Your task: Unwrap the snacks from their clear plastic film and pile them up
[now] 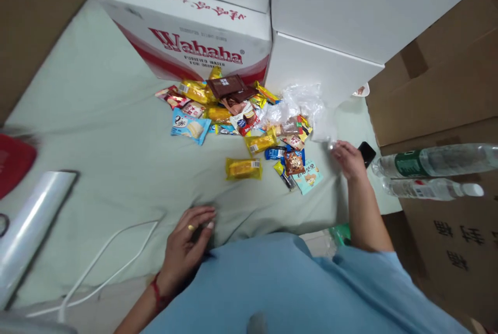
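A heap of wrapped snacks (237,111) lies on the pale green cloth (109,131), below a white Wahaha box (194,38). My right hand (348,159) reaches out at the right, its fingers pinched on the edge of a clear plastic bag (303,108) that lies beside the heap. A single yellow packet (244,168) sits apart, nearer me. Close to my body, my left hand (187,243) rests on the cloth with the fingers curled down and holds nothing that I can see. It wears a ring, and a red string circles the wrist.
White boxes (350,7) stand behind the snacks, brown cartons (439,80) at the right. Two water bottles (436,173) lie on a carton. A black object (366,152) sits by my right hand. A film roll (31,225), a white cable (109,266) and a red thing (13,160) are at the left.
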`<state>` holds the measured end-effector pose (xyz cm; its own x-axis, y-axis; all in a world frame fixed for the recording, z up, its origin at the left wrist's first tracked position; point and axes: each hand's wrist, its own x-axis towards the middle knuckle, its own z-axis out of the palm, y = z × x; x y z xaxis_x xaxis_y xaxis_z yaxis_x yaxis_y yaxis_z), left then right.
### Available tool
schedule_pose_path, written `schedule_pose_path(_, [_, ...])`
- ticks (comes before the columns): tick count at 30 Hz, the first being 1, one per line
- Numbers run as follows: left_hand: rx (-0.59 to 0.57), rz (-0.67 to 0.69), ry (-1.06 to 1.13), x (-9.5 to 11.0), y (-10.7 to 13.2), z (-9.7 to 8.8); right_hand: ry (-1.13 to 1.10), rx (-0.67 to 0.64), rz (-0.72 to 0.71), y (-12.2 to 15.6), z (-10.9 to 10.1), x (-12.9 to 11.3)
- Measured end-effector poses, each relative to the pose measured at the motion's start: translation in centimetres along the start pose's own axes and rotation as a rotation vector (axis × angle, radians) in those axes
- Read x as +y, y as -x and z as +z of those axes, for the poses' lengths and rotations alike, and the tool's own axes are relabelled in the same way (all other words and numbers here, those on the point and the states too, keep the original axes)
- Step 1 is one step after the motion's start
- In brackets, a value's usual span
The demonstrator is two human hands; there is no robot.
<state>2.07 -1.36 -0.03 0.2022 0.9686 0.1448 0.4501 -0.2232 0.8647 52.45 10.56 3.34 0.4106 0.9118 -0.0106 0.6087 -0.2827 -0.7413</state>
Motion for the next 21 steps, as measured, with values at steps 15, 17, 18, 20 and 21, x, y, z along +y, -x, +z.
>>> schedule_pose_path(15, [0.155, -0.688, 1.062, 3.5, -6.7, 4.2, -0.918, -0.672, 0.295, 16.5, 14.2, -14.3])
schedule_pose_path(17, [0.184, -0.692, 1.097, 2.8, -6.0, 2.9, -0.95, -0.632, 0.363, 15.4, 13.8, -14.1])
schedule_pose_path(18, [0.187, -0.671, 1.077, 2.4, -5.7, 2.3, -0.971, -0.605, 0.393, 14.9, 13.7, -14.0])
schedule_pose_path(20, [0.208, -0.579, 0.886, 1.8, -5.2, 1.3, -1.005, -0.551, 0.426, 14.4, 13.6, -13.9])
schedule_pose_path(21, [0.23, -0.51, 0.714, 1.6, -5.0, 0.8, -1.016, -0.525, 0.423, 14.2, 13.5, -13.9])
